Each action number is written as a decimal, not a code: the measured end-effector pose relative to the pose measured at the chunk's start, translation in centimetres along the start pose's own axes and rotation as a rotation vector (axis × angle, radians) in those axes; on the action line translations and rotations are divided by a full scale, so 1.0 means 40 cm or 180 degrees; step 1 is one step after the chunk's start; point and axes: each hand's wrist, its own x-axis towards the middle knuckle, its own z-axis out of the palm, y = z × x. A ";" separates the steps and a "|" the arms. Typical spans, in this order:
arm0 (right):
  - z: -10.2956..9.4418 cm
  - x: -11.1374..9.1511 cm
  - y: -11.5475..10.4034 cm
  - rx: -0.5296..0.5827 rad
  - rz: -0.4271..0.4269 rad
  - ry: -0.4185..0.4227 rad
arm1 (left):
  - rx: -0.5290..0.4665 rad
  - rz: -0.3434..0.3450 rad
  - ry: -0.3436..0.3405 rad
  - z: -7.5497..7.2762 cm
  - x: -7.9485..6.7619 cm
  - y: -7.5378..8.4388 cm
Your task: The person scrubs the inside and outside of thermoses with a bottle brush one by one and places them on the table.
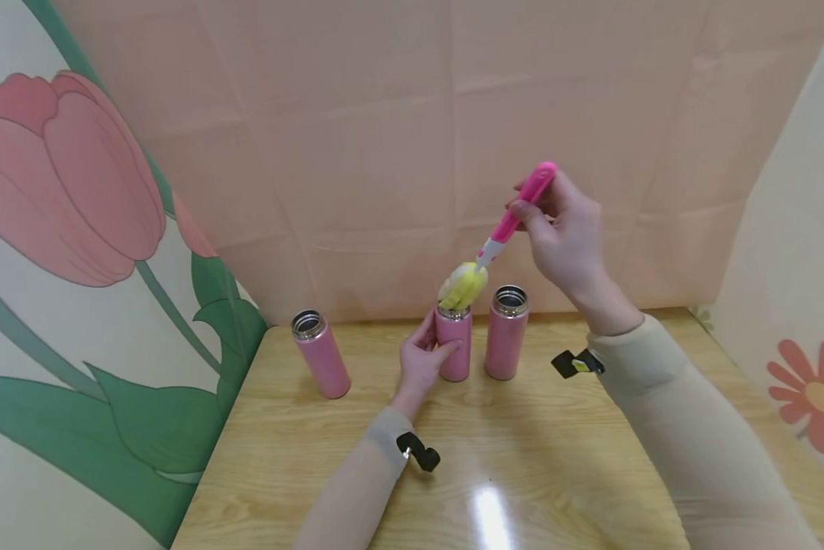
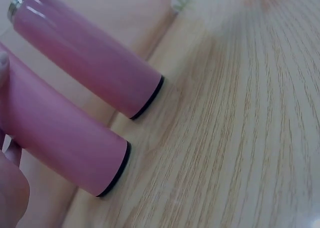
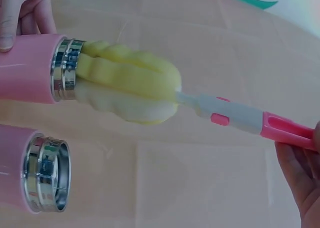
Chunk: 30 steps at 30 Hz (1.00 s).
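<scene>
Near the back edge of the wood-grained table (image 1: 556, 451), three pink bottles stand in a loose row, their steel necks uncapped; the middle bottle (image 1: 455, 351) is gripped by the left hand (image 1: 421, 363), thumb across its front and fingers round its far side; the right hand (image 1: 566, 229), raised above and to the right, pinches the bright pink handle (image 1: 527, 197) of a cleaning brush between thumb and fingers; the brush slopes down to the left, through a white collar with pink buttons (image 3: 220, 119), to a ribbed sponge head (image 1: 463, 287) of yellow and white; the sponge's lower end sits in the mouth of the middle bottle, with most of it bulging out above the steel rim, though how far it reaches inside is hidden; just to the right, near but apart from the held one, stands the right-hand bottle (image 1: 505, 344), its open mouth showing a metal interior; well apart on the other side is the left-hand bottle (image 1: 324, 363); the left wrist view shows dark rings round the bases of two bottles; behind hangs a creased peach cloth (image 1: 370, 168), flanked by a large painted tulip (image 1: 75, 179) on the left and a red flower (image 1: 822, 396) on the right.
</scene>
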 end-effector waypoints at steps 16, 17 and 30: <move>0.020 0.034 0.005 -0.0190 0.0364 -0.0558 | 0.0060 -0.0224 -0.0026 -0.008 -0.005 -0.004; 0.022 0.038 0.006 -0.0206 0.0433 -0.0599 | 0.0066 -0.0242 -0.0022 -0.009 -0.005 -0.003; 0.071 0.047 -0.002 -0.0119 0.0507 -0.1251 | -0.0016 -0.0182 -0.0026 -0.012 -0.001 -0.005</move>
